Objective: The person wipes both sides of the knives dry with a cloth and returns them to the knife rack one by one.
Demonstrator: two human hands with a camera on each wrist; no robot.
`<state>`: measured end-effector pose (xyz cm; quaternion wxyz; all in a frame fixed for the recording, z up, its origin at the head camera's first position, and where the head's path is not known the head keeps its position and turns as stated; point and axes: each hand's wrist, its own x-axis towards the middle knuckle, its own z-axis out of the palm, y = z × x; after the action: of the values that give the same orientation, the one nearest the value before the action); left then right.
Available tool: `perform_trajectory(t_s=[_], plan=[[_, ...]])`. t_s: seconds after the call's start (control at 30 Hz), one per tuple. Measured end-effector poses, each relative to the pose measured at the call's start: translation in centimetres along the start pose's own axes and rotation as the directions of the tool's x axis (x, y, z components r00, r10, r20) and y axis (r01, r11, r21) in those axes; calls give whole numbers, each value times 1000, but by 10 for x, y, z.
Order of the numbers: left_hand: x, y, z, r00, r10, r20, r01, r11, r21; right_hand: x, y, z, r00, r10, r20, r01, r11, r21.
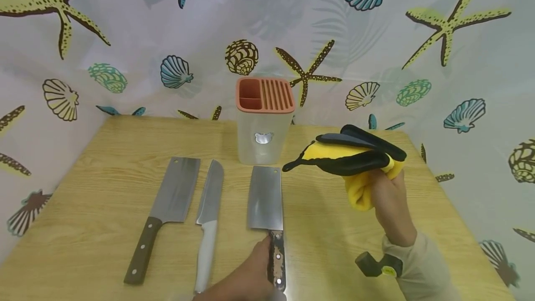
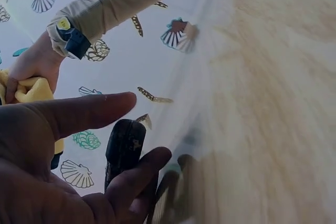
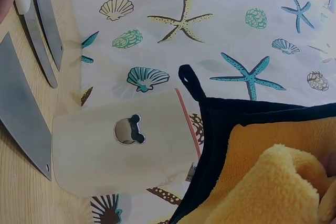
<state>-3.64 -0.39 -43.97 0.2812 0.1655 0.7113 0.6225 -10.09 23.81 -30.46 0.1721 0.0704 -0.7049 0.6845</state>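
Head view, whole black-handled cleaver [image 1: 266, 199], left wrist, only its handle [image 2: 124, 142]

On the table [image 1: 326, 236] before me, the knife holder [image 1: 265, 124] stands at the back, with the backdrop [image 1: 209, 27] behind it. Nearer me and farthest left lies the outer cleaver [image 1: 175, 199]; just right of it lies the chef's knife [image 1: 208, 217], both blades pointing away from me. Right of that knife lies the inner cleaver [image 1: 266, 206], its blade just before the holder, its handle toward me at my left hand [image 1: 252, 271]. The cleaning cloth [image 1: 355, 161] is in my right hand [image 1: 389, 201], right of the holder.
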Motion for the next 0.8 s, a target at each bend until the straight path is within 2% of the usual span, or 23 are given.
perform_trajectory(t_s=[0.03, 0.07, 0.13, 0.2, 0.23, 0.33, 0.47, 0.6, 0.67, 0.7, 0.8], plan=[[-2, 0, 1, 1000, -15, -6, 15, 1000, -8, 0, 1, 0, 1000, -11, 17, 11, 1000, 9], [-4, 1, 2, 999, -49, -24, 49, 999, 12, 0, 1, 0, 999, -21, 29, 21, 1000, 12], [-5, 3, 2, 996, -77, -43, 80, 995, 61, 0, 2, -1, 998, -34, 50, 33, 999, 23], [-6, 6, 2, 994, -100, -47, 106, 982, 157, 0, 2, 0, 999, -24, 47, 23, 1000, 19], [-6, 7, 1, 992, -119, -51, 127, 967, 220, 0, 2, 0, 999, -16, 44, 16, 1000, 15], [-5, 12, -1, 990, -136, -35, 139, 907, 397, -1, 3, 1, 999, 14, 31, -13, 1000, -6], [-2, 17, -3, 988, -152, -3, 129, 829, 544, -2, 3, 2, 1000, 21, 19, -20, 999, -26], [0, 20, -5, 990, -140, 27, 84, 721, 687, -3, 3, 2, 1000, 16, 17, -16, 1000, -22], [1, 19, -6, 994, -100, 43, 37, 680, 732, -4, 2, 2, 1000, 24, 13, -24, 1000, -21], [2, 19, -6, 995, -82, 48, 18, 665, 746, -4, 2, 2, 999, 32, 11, -31, 999, -28], [3, 17, -6, 998, -40, 57, -17, 645, 764, -4, 2, 2, 999, 39, 14, -38, 998, -40]])
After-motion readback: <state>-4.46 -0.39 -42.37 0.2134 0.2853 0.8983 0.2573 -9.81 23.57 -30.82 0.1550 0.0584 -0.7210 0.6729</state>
